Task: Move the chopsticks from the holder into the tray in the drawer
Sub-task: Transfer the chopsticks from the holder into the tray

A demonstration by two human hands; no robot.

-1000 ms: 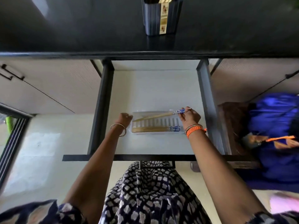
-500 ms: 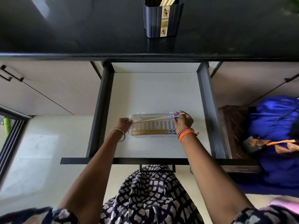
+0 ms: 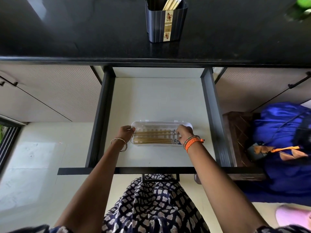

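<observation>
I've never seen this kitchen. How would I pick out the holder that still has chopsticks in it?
Start at the black countertop above the open white drawer. Standing on it, straight behind the drawer, is a dark ribbed plastic holder with pale chopsticks poking out. A cream flower-printed label strip down its front marks it out; the clear tray lies in the drawer.

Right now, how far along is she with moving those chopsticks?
Partway. Several chopsticks already lie flat in the clear tray in the drawer. Her right hand is at their blue ends, and her left hand steadies the tray. More chopsticks stand in the dark holder on the counter.
</observation>
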